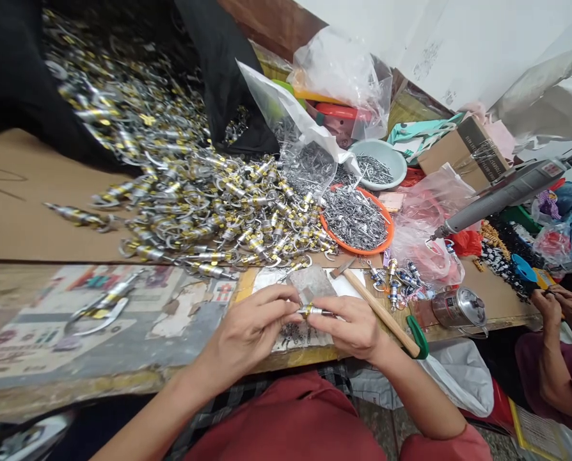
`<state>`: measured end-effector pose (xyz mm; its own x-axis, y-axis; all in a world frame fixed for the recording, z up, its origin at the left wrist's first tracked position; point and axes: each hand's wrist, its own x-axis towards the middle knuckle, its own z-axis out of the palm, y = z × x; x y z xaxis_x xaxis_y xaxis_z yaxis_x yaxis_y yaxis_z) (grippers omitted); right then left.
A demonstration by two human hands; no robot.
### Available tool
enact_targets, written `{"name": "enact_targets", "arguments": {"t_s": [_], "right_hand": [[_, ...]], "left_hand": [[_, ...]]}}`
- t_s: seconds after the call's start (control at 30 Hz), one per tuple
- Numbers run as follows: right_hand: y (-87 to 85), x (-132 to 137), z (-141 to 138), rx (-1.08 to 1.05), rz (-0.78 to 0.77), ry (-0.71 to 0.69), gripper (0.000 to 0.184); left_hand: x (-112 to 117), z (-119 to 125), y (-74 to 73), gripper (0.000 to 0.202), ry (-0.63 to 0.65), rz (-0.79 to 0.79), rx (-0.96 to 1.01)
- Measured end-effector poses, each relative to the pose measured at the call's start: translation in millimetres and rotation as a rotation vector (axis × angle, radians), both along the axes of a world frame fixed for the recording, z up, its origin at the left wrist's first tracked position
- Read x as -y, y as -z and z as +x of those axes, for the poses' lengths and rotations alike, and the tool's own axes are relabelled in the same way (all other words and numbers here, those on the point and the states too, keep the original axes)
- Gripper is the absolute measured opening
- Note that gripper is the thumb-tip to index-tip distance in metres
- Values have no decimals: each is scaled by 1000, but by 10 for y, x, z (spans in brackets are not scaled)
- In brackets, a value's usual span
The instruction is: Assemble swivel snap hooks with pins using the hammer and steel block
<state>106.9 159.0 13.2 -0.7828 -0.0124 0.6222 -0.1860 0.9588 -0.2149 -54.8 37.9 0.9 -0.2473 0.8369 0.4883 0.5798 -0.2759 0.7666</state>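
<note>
Between my two hands is a small silver-and-yellow metal hook fitting, held sideways over the table's front edge. My left hand pinches its left end, and my right hand grips its right end; the fingertips cover both ends. Just behind the fingers lies a grey metal block on white paper. A hammer with a wooden handle and green grip end rests right of my right hand. Beyond my hands spreads a large heap of similar hook fittings, spilling from a black bag.
An orange basket of small metal pins and a pale bowl stand behind. An electric screwdriver hangs at right above plastic bags. A lidded metal cup is near the front edge. Another person's hands work at far right.
</note>
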Motion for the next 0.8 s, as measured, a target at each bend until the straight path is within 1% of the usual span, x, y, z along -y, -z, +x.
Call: {"name": "enact_targets", "arguments": {"t_s": [0.1, 0.17, 0.23, 0.3, 0.37, 0.43, 0.5, 0.53, 0.6, 0.67, 0.7, 0.73, 0.77, 0.8], "right_hand": [[30, 41, 8, 15, -158, 1, 25], [48, 83, 0, 2, -276, 30, 22], [59, 131, -18, -27, -406, 69, 15], [64, 179, -38, -51, -530, 125, 10], [74, 228, -51, -55, -633, 201, 7], [92, 282, -51, -43, -709, 274, 8], [104, 335, -42, -25, -762, 326, 9], [102, 352, -35, -11, -780, 339, 11], [75, 329, -21, 76, -805, 314, 13], [24, 177, -18, 206, -786, 263, 14], [-3, 40, -23, 245, -741, 280, 15], [-26, -134, -35, 276, -673, 328, 18], [-41, -337, -53, 252, -567, 446, 21], [-45, -554, -78, 261, -443, 621, 27]], "left_hand": [[-4, 10, -10, 19, 12, -62, 162], [-22, 28, -8, 13, -8, -187, 358], [-42, 59, 19, 10, -80, -331, 591], [-52, 105, 69, 21, -170, -420, 792], [-44, 164, 123, 34, -211, -441, 906], [-21, 228, 161, 46, -179, -443, 953], [3, 287, 178, 61, -148, -409, 982], [12, 311, 179, 66, -144, -381, 1001], [21, 339, 173, 70, -153, -335, 1039], [17, 333, 162, 71, -134, -339, 1075], [12, 319, 156, 72, -107, -353, 1095], [7, 300, 151, 75, -74, -370, 1112], [1, 277, 147, 77, -41, -390, 1125], [-6, 253, 144, 80, -10, -409, 1134]]}}
